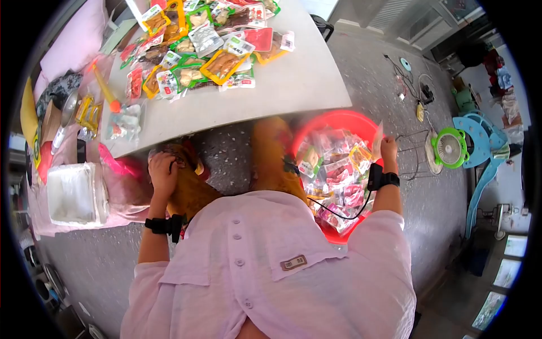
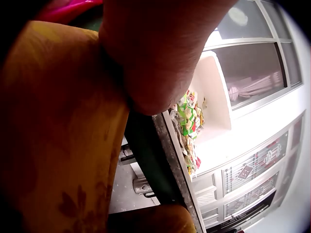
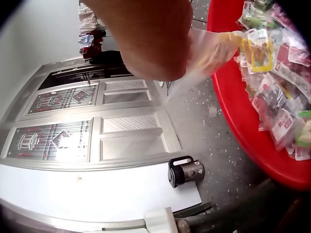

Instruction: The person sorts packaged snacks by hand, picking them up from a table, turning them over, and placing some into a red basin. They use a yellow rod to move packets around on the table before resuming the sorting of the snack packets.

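Note:
My right hand (image 1: 388,150) is raised at the right rim of a red basin (image 1: 342,117), pinching a see-through plastic bag (image 1: 377,139). The right wrist view shows the bag (image 3: 208,56) stretching from the hand toward the basin, pale and clear with a yellowish tint. Inside the basin lie many small sealed snack packets (image 1: 339,172), some with red, pink or yellow printing. On the left, my left hand (image 1: 162,172) rests on the knee of the yellow-brown patterned trousers (image 1: 192,189), holding nothing. Its fingers are mostly hidden in the left wrist view.
A pale table (image 1: 282,87) ahead bears a heap of snack packets (image 1: 226,62). At left are a white foam box (image 1: 73,195) and a yellow-handled tool (image 1: 104,85). A green fan (image 1: 450,148) and a blue chair (image 1: 480,135) stand at right. Cords (image 1: 418,85) lie on the floor.

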The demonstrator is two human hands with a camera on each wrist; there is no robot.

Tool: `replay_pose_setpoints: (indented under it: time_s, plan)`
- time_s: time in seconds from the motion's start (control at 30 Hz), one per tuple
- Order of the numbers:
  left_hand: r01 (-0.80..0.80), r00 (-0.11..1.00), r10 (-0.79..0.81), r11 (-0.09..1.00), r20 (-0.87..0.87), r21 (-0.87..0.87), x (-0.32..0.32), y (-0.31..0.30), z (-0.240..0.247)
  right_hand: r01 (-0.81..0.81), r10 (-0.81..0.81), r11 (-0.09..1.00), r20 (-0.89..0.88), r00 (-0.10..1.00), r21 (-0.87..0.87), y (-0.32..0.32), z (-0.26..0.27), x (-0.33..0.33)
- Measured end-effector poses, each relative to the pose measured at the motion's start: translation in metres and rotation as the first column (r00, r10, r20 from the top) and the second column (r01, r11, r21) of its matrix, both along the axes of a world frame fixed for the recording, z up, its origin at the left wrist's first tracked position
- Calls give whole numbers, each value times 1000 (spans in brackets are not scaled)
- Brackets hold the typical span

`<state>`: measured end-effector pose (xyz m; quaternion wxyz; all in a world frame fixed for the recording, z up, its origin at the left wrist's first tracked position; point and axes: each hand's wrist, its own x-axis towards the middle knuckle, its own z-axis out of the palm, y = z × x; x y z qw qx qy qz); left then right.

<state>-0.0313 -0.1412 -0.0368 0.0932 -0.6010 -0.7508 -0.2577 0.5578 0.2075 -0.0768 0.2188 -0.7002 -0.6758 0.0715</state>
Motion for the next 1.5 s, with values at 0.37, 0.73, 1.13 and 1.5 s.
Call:
replay_pose_setpoints:
  time_s: [0.37,0.73,1.13,1.5]
  plan:
    - [-231,973,221,946,66,227,-45,-36,21,-391,271,920,-664,697,-35,-55,-15,-195]
    - [-933,358,902,333,-240,-139,-235,-234,38,-633,726,687,-293,622,357,-134,19,-309]
    - [-862,502,812,440,-297,-253,-256,-238,10,-623,735,666,-220,641,410,-137,15,-313]
    - [-867,497,849,480,-177,-130,-242,-221,43,-645,755,640,-182,631,417,-136,13,-313]
